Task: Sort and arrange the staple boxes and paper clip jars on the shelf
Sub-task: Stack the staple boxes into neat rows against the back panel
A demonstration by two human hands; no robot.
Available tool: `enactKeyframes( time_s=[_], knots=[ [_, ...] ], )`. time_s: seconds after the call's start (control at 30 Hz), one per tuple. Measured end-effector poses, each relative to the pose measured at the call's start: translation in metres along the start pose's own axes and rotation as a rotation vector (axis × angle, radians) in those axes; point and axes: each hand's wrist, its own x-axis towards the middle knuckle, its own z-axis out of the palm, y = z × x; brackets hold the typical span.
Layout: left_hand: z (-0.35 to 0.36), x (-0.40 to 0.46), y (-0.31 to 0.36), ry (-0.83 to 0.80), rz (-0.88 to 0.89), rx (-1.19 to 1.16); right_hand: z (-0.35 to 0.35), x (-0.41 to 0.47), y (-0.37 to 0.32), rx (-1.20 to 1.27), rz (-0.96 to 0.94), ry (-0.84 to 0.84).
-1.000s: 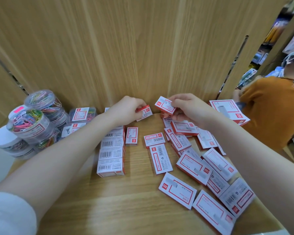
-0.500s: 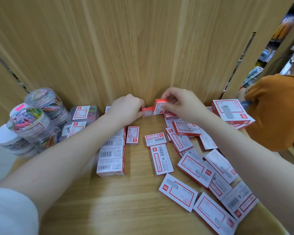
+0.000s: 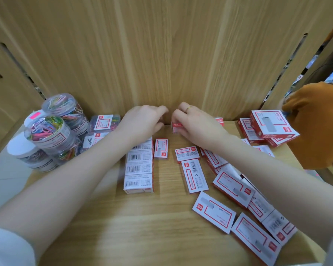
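Note:
Both hands reach to the back of the wooden shelf [image 3: 161,227]. My right hand [image 3: 196,123] pinches a small red-and-white staple box [image 3: 175,127] standing against the back panel. My left hand [image 3: 144,121] is curled beside it; whatever its fingers touch is hidden. A neat row of staple boxes [image 3: 138,175] runs forward under my left wrist. Loose staple boxes [image 3: 213,212] lie scattered at the centre and right. Clear paper clip jars [image 3: 52,135] are stacked at the left.
Larger red-and-white boxes [image 3: 271,127] are piled at the right rear corner. A person in an orange shirt [image 3: 319,120] stands just past the shelf's right side. Flat clear paper clip boxes [image 3: 104,121] sit beside the jars. The wooden back panel [image 3: 171,54] closes the rear.
Both hands moved further back to the rear panel. The small box in my right hand went from raised and tilted to standing on the shelf against the back; the box in my left hand is now hidden.

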Motion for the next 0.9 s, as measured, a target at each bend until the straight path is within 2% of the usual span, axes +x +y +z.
enactKeyframes(
  time_s=[0.07,0.17,0.2,0.27,0.33,0.43,0.6,0.73,0.83,0.9],
  knots=[
    [0.001,-0.004,-0.003,-0.003,0.016,-0.013,-0.013,-0.008,-0.002,0.037,-0.051,-0.07],
    [0.004,-0.006,-0.008,0.008,0.095,-0.057,-0.026,-0.021,-0.003,-0.109,-0.043,-0.435],
    [0.005,-0.007,-0.008,0.003,0.143,-0.071,-0.027,-0.024,-0.003,-0.161,-0.03,-0.512],
    [0.005,-0.007,-0.006,-0.038,0.257,-0.067,-0.025,-0.029,-0.006,-0.196,0.003,-0.562],
    [0.002,-0.007,-0.001,-0.149,0.305,-0.008,-0.022,-0.03,-0.007,-0.196,0.016,-0.533],
    [0.002,-0.003,0.004,-0.304,0.286,0.119,-0.022,-0.031,-0.009,-0.134,0.071,-0.479],
    [0.009,0.002,0.009,-0.41,0.202,0.137,-0.02,-0.037,-0.012,-0.004,0.186,-0.393],
    [0.011,0.002,0.015,-0.416,0.166,0.154,-0.012,-0.043,-0.014,-0.008,0.185,-0.237],
    [0.009,-0.001,0.018,-0.367,0.184,0.141,-0.009,-0.046,-0.009,0.04,0.162,-0.079],
    [0.007,-0.003,0.02,-0.308,0.19,0.053,-0.011,-0.049,-0.005,0.099,0.137,0.043]
  ],
)
